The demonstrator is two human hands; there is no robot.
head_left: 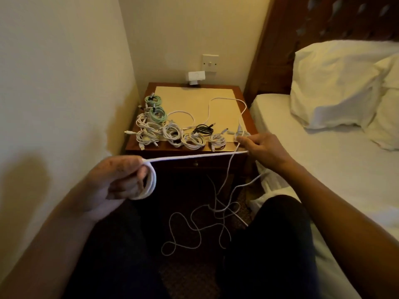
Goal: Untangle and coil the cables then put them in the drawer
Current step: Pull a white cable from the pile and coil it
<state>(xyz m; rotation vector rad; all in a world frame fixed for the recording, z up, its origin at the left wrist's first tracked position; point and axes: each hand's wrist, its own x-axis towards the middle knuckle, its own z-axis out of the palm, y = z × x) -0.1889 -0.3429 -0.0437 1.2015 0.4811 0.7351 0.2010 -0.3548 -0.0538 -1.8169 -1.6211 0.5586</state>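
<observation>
A white cable (pixel 194 156) runs taut between my two hands in front of the nightstand. My left hand (pixel 121 178) grips a small coil of it wound around the fingers. My right hand (pixel 262 147) pinches the cable farther along, at the nightstand's front right corner. The cable's loose tail (pixel 194 225) hangs down in tangled loops over the floor between my knees. Several coiled cables (pixel 172 132), white, green and one black, lie along the left and front of the nightstand top (pixel 220 98). The drawer (pixel 207 163) under the top is closed; its small knob shows below the taut cable.
A wall (pixel 64 83) stands close on the left and a bed with a white sheet (pixel 323 169) and pillows (pixel 336 83) on the right. A white plug adapter (pixel 196 77) sits in the socket behind the nightstand. My dark-trousered legs fill the lower frame.
</observation>
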